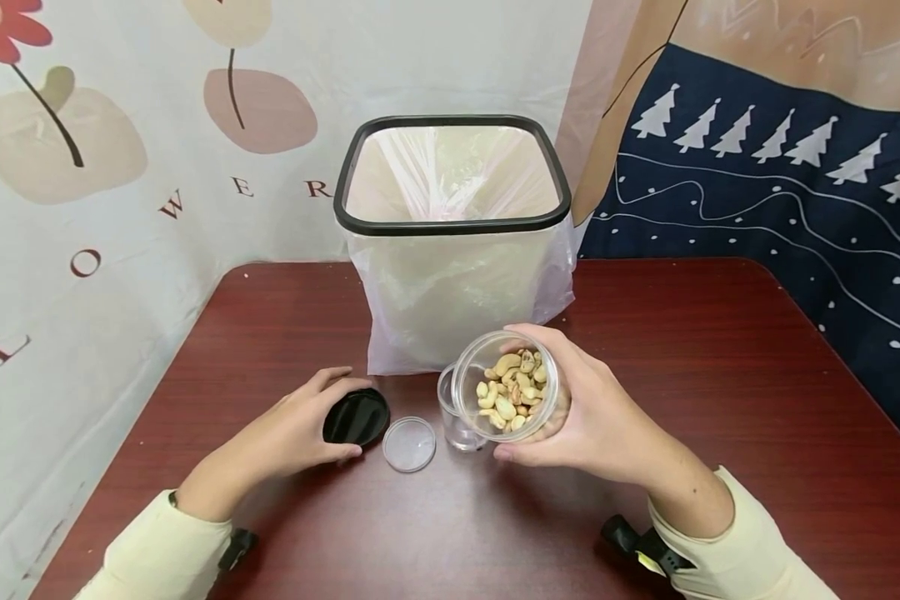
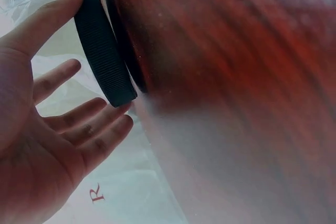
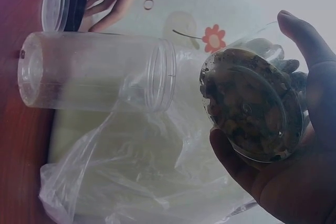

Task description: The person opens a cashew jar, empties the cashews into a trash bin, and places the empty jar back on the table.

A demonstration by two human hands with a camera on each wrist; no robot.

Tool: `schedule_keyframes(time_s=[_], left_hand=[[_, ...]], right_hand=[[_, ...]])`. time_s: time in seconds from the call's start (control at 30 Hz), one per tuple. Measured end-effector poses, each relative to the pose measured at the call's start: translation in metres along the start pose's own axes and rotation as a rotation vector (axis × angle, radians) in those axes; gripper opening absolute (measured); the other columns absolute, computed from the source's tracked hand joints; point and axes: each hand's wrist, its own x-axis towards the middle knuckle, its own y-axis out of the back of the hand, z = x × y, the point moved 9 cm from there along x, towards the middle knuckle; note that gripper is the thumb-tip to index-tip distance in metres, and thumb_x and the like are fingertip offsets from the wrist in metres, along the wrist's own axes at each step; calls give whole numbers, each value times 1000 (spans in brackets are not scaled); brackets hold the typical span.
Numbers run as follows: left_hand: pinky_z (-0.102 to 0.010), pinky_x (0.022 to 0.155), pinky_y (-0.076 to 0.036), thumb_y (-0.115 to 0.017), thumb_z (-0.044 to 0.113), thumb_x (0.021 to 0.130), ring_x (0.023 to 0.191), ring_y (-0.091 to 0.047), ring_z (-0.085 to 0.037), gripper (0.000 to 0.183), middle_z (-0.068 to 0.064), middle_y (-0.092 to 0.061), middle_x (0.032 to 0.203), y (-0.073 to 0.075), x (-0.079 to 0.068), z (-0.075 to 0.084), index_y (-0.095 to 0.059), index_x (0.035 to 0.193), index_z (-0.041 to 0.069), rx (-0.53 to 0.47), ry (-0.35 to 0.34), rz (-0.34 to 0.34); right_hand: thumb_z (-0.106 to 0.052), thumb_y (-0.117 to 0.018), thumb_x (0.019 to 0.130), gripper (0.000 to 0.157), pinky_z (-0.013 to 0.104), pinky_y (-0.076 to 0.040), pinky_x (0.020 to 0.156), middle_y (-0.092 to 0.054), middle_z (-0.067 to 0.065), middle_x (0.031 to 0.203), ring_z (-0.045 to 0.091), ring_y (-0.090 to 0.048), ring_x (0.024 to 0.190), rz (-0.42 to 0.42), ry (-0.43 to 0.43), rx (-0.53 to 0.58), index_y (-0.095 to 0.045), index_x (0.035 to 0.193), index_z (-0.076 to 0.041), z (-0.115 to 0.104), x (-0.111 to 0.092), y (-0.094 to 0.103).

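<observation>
My right hand [image 1: 573,392] grips a clear jar [image 1: 461,404] with cashews [image 1: 506,407] inside, held tilted so that its mouth faces left and up. Just left of it an uncapped clear jar [image 1: 463,440], partly hidden by the held one, stands upright on the table; the right wrist view shows its see-through wall [image 3: 89,69]. My left hand [image 1: 288,429] is around a black ribbed lid [image 2: 102,48], its thumb against one edge and its fingers spread loosely. Between that lid and the upright jar lies a small clear round lid [image 1: 409,444].
A pale bin [image 1: 450,283] with a black rim [image 1: 450,227] stands at the back, lined with a thin translucent bag [image 1: 562,283]. Dark red tabletop [image 1: 705,358] extends to both sides. Printed cloths [image 1: 780,208] hang behind the table.
</observation>
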Motion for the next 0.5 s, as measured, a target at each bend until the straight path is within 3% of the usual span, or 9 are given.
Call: schedule_keyframes(time_s=[0.23,0.5], left_hand=[[-57,95,-50,-88,32,71,124,-57,-39,77,-18,-52,142,0,-1,2,-55,140,23,19,-10,-6],[-52,94,-51,-88,35,72,120,-59,-29,79,-8,-60,132,-2,0,4,-53,142,24,79,-24,-18]], right_hand=[[-32,-97,57,104,26,-49,99,-60,-9,128,7,-58,116,-4,-8,-5,-44,146,-19,1,0,-1],[-33,-97,57,105,29,-49,100,-60,-11,128,6,-57,116,-6,-17,-14,-44,146,-20,2,0,0]])
